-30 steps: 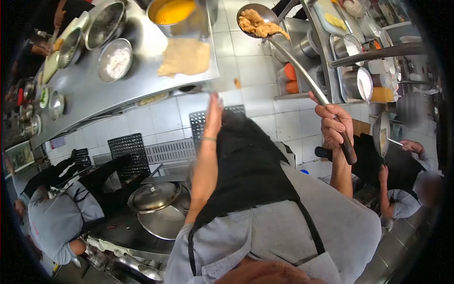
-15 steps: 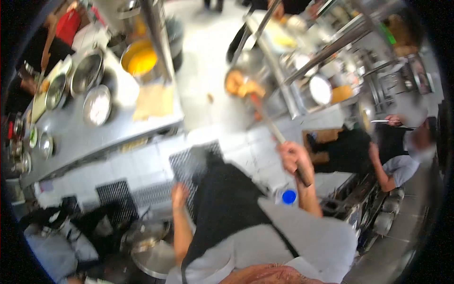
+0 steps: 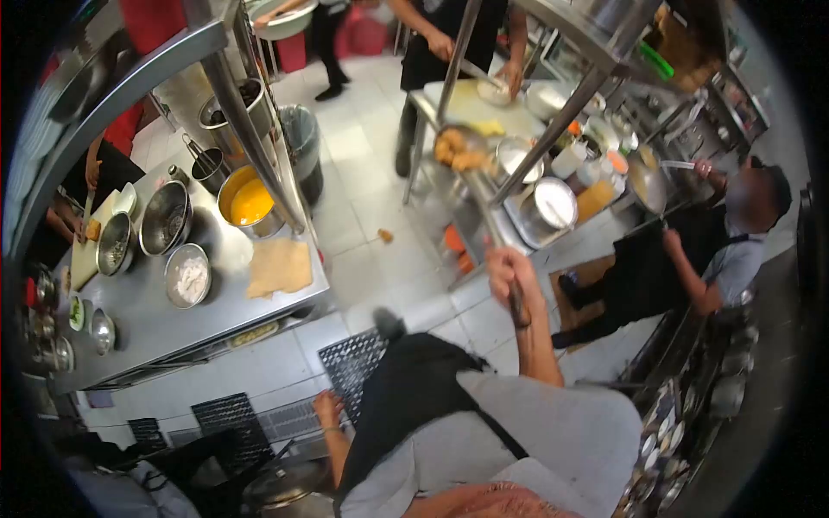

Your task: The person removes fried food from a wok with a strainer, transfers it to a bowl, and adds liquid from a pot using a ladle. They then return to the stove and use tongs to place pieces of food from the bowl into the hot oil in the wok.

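Note:
My right hand (image 3: 511,274) is closed round the dark grip of a long-handled skimmer (image 3: 495,220), held out ahead of me. Its far end carries golden-brown fried pieces (image 3: 464,154), beside the corner of the right-hand steel counter. The shape of the scoop under the food is mostly hidden. By my left side hangs my left hand (image 3: 328,407), small in view, its fingers loosely bent and apart with nothing visible in them. Below it stands a covered pot (image 3: 285,485).
On the left steel counter (image 3: 233,324) stand metal bowls, a pot of yellow liquid (image 3: 250,203) and a tan cloth (image 3: 281,268). A co-worker (image 3: 691,250) holds a pan (image 3: 646,183) at right; another works at the cutting board ahead. A dropped piece (image 3: 385,235) lies on the floor.
My view has shifted forward and sharpened. The skimmer with the fried pieces has moved slightly right, up to the right-hand counter's corner. A co-worker at the board has come into fuller view.

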Tool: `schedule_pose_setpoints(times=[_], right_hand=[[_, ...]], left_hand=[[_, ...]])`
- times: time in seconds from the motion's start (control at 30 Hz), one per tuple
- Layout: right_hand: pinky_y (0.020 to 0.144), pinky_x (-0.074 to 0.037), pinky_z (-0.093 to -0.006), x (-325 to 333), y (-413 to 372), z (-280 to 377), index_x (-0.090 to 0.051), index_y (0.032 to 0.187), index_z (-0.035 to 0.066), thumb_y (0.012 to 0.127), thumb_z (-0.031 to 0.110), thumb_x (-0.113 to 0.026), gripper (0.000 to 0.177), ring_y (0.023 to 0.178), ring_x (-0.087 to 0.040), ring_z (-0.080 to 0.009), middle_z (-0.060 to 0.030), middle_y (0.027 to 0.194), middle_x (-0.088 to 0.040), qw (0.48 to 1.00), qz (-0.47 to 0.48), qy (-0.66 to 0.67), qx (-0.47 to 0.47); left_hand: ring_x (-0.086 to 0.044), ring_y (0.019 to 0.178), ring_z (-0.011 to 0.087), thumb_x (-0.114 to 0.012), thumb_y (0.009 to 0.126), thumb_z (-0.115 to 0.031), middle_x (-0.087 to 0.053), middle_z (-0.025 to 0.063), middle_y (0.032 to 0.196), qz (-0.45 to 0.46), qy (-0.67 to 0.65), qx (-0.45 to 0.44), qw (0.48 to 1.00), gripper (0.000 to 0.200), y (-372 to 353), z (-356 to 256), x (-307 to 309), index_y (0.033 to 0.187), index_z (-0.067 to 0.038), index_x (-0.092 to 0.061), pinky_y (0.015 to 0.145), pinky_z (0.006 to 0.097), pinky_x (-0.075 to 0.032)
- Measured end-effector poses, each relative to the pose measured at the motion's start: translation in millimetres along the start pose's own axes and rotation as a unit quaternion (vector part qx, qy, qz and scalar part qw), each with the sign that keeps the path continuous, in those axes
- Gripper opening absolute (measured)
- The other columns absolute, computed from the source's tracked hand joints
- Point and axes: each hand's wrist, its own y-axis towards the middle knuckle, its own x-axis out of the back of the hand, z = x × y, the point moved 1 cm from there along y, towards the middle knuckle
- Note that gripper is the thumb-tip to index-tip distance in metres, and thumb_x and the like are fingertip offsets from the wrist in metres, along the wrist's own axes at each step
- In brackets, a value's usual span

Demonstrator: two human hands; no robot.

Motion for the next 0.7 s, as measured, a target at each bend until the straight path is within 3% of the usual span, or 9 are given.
schedule_pose_setpoints(times=[0.03,0.07,0.13,0.17,0.23,0.3,0.47,0.6,0.7], right_hand=[[0.031,-0.035,-0.0277,-7,8,5,-0.054,0.11,0.011,0.097,0.019,-0.048,0.017,0.034,-0.039,-0.0136,0.0028,0.053,-0.04,0.999,-0.002,-0.034,0.026],[0.032,-0.035,-0.0281,-10,21,10,-0.055,0.105,0.01,0.096,0.019,-0.049,0.014,0.035,-0.039,-0.0138,0.002,0.053,-0.04,0.996,-0.012,-0.053,0.066],[0.034,-0.036,-0.0289,-9,48,19,-0.054,0.095,0.007,0.095,0.018,-0.051,0.011,0.037,-0.039,-0.0142,0.0007,0.054,-0.041,0.991,-0.002,-0.067,0.114],[0.035,-0.037,-0.0292,-4,64,27,-0.054,0.091,0.007,0.095,0.017,-0.052,0.012,0.038,-0.039,-0.0144,0.0002,0.054,-0.042,0.99,0.021,-0.061,0.124],[0.037,-0.038,-0.03,0,94,45,-0.051,0.083,0.006,0.093,0.016,-0.053,0.014,0.04,-0.04,-0.0152,-0.0006,0.055,-0.042,0.988,0.038,-0.041,0.144],[0.039,-0.039,-0.031,0,124,65,-0.048,0.075,0.008,0.091,0.014,-0.054,0.018,0.042,-0.042,-0.0161,-0.0013,0.055,-0.042,0.986,0.026,-0.011,0.164],[0.04,-0.042,-0.0346,-1,205,105,-0.045,0.08,0.006,0.086,0.01,-0.056,0.014,0.044,-0.046,-0.0185,-0.0055,0.057,-0.046,0.929,-0.163,-0.099,0.316],[0.037,-0.042,-0.0327,31,264,121,-0.048,0.082,0.006,0.084,0.004,-0.059,0.012,0.047,-0.049,-0.0149,-0.0037,0.065,-0.049,0.901,-0.265,-0.102,0.329],[0.036,-0.041,-0.0344,52,272,134,-0.048,0.085,0.005,0.083,0.003,-0.06,0.012,0.047,-0.05,-0.016,-0.0045,0.064,-0.048,0.91,-0.227,-0.095,0.333]], left_hand=[[-0.064,0.063,0.0239,-0.052,0.094,-0.021,-0.058,0.0088,0.077,0.091,0.047,0.003,0.995,0.019,22,11,12,0.098,-0.004,-0.057,0.047,0.0332,-0.049],[-0.063,0.059,0.0241,-0.054,0.093,-0.02,-0.053,0.0084,0.067,0.058,0.006,0.03,0.998,0.017,17,14,8,0.087,-0.004,-0.057,0.044,0.0315,-0.046],[-0.061,0.057,0.0226,-0.054,0.093,-0.021,-0.055,0.0086,0.067,0.093,0.213,-0.158,0.96,0.022,19,29,8,0.08,-0.005,-0.057,0.046,0.0337,-0.048],[-0.059,0.055,0.0221,-0.054,0.093,-0.021,-0.056,0.0085,0.068,0.086,0.34,-0.253,0.902,0.024,21,34,7,0.076,-0.005,-0.057,0.047,0.0349,-0.048],[-0.057,0.052,0.0221,-0.054,0.094,-0.021,-0.058,0.0076,0.067,0.064,0.682,-0.384,0.62,0.029,27,35,5,0.07,-0.005,-0.057,0.049,0.0376,-0.048],[-0.057,0.052,0.0221,-0.054,0.094,-0.021,-0.058,0.0076,0.067,0.071,0.687,-0.348,0.634,0.029,21,38,6,0.069,-0.005,-0.057,0.049,0.0376,-0.048],[-0.057,0.052,0.0219,-0.054,0.094,-0.021,-0.058,0.0074,0.067,0.041,0.502,-0.167,0.848,0.03,15,32,1,0.069,-0.005,-0.057,0.05,0.0378,-0.048],[-0.057,0.052,0.0218,-0.054,0.094,-0.021,-0.058,0.0073,0.067,0.026,0.466,-0.133,0.875,0.03,9,31,-5,0.069,-0.005,-0.057,0.05,0.0379,-0.048],[-0.057,0.052,0.0218,-0.054,0.094,-0.021,-0.058,0.0072,0.067,0.018,0.45,-0.122,0.884,0.03,5,31,-9,0.069,-0.005,-0.056,0.05,0.038,-0.048]])
